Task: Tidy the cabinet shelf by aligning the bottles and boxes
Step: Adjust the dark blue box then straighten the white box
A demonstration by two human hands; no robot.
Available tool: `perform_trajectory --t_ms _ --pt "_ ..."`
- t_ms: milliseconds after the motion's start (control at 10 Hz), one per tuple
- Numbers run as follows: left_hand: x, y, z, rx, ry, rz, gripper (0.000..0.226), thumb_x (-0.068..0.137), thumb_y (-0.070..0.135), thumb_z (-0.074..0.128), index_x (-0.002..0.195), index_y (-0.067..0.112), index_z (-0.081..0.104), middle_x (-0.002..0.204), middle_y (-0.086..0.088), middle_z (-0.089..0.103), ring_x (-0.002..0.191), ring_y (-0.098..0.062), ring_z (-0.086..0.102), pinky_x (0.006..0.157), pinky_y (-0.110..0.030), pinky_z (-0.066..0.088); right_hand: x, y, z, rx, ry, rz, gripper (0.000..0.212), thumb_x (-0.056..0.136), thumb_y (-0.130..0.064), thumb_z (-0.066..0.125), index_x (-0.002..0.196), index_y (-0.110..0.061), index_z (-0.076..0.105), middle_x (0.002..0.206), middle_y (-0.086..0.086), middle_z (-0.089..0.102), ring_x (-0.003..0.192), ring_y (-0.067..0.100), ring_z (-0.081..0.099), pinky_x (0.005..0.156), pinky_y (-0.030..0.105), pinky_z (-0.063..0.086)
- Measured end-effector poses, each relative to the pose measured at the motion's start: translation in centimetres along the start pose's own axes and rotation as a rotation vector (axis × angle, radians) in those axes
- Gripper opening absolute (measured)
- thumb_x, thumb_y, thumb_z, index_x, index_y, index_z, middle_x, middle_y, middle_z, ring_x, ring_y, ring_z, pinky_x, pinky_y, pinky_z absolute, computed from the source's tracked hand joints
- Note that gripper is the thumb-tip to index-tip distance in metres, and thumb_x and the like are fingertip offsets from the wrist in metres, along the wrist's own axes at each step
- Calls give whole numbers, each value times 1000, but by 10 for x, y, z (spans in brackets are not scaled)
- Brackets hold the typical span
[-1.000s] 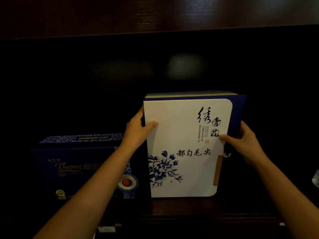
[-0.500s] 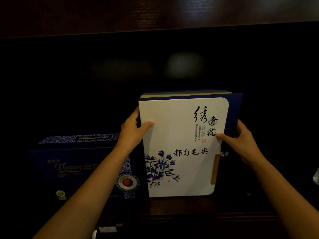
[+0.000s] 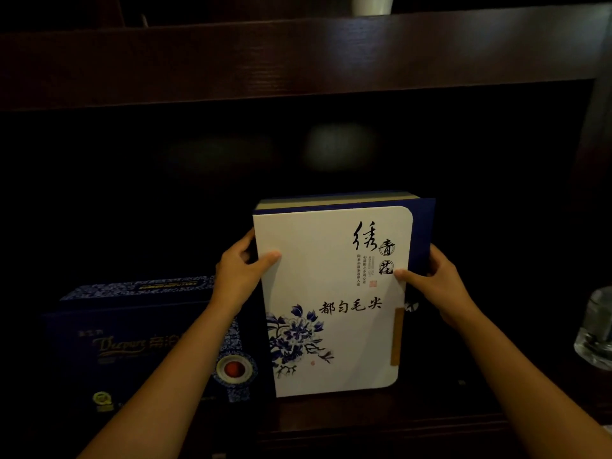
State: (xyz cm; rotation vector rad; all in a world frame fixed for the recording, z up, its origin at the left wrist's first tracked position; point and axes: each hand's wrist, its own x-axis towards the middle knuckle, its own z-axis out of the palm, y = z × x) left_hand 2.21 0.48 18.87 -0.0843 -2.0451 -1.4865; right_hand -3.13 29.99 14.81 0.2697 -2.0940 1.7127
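Observation:
A tall white gift box with black calligraphy, a blue flower print and a dark blue spine stands upright on the dark wooden shelf. My left hand grips its left edge, thumb across the white front. My right hand clasps the right edge, thumb on the front. Left of it, a lower dark blue box with gold lettering and a red-centred emblem stands close beside the white box; my left forearm crosses its front.
A clear glass bottle stands at the right edge of the shelf. The board of the shelf above spans the top, with a white vessel on it. The cabinet back is dark and unlit.
The white box, held in both hands, has shifted slightly left toward the blue box. The view has tilted so the upper shelf and the glass bottle show more.

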Motion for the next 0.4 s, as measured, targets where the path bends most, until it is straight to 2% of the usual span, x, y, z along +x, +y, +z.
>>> perform_trajectory --t_ms 100,200,300,400 --pt "-4 1 0 -21 16 -6 58 78 18 70 132 19 48 128 -7 58 105 -13 55 93 -41 50 1 0 1 0 -4 11 56 75 -17 71 123 -26 45 125 5 57 102 18 55 65 26 53" --pt "-8 2 -4 -48 -10 -35 57 79 13 69 132 16 49 131 -9 56 107 -16 55 96 -44 49 0 -3 1 8 -14 26 56 75 -16 71 124 -25 45 125 7 57 106 24 58 69 30 54" --pt "-5 0 -11 -11 -91 -61 60 80 10 68 134 15 45 135 -11 53 109 -17 52 92 -39 49 0 -3 1 -18 -12 39 58 74 -14 72 125 -22 44 128 10 56 112 31 57 76 38 55" --pt "6 14 -29 185 -240 -83 62 80 13 69 136 19 43 139 -8 48 117 -20 49 84 -33 49 5 -17 -2 -112 8 52 74 72 -13 74 134 -21 35 138 14 47 123 34 48 91 53 50"
